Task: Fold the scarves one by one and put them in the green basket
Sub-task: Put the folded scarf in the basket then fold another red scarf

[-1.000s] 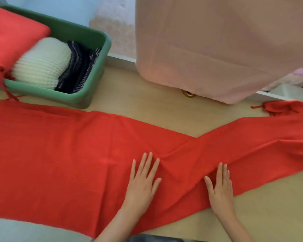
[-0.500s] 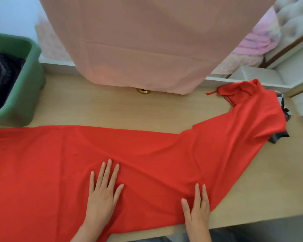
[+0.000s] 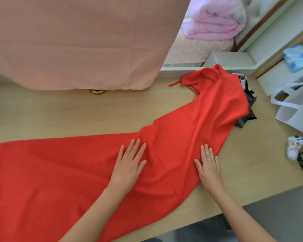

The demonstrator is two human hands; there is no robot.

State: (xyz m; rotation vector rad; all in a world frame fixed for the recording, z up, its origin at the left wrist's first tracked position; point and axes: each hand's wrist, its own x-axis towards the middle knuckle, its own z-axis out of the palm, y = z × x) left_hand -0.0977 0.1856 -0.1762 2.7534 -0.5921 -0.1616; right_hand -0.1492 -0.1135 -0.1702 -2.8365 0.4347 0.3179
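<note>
Scarf (image 3: 59, 172) looks soft, light, limp; left hand (image 3: 128, 165) and right hand (image 3: 208, 165) press it flat, fingers (image 3: 136, 149) straight; I'd pinch its fringed end (image 3: 191, 81).

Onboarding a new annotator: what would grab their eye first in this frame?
The long bright red fabric scarf dominates, spread from the left edge across the pale wooden table to a bunched, fringed end at far right. Both hands lie flat on it, the left hand mid-frame, the right hand by its right border. A large pale pink cloth hangs over the table's far side, upper left.
</note>
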